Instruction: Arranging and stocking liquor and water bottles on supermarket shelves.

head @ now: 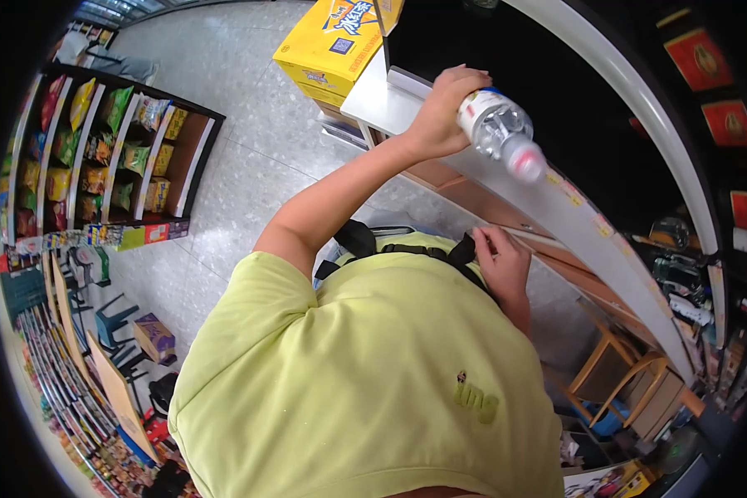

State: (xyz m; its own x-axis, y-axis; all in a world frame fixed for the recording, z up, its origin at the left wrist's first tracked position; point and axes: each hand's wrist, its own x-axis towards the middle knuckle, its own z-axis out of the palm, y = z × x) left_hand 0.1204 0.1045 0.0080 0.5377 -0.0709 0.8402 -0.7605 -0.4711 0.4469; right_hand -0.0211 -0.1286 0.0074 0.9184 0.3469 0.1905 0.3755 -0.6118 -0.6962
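Note:
My left hand (451, 112) grips a clear plastic bottle (504, 127) with a white label, around its labelled part. The bottle is tilted, its whitish cap towards the lower right, in front of a dark surface and near the pale counter edge (573, 205). Whether it touches the counter cannot be told. My right hand (504, 261) is at my waist, fingers curled beside the end of a black strap (464, 249); whether it grips the strap is unclear. A black buckle strap (414, 249) crosses the front of my yellow-green shirt (373, 373).
A yellow carton (333, 46) stands at the counter's end. Snack bags fill a shelf (202, 143) at the left, with a person (121, 65) beyond it. Lower left are stools (113, 320) and a purple-brown carton (154, 339). A wooden chair (616, 367) stands at the lower right.

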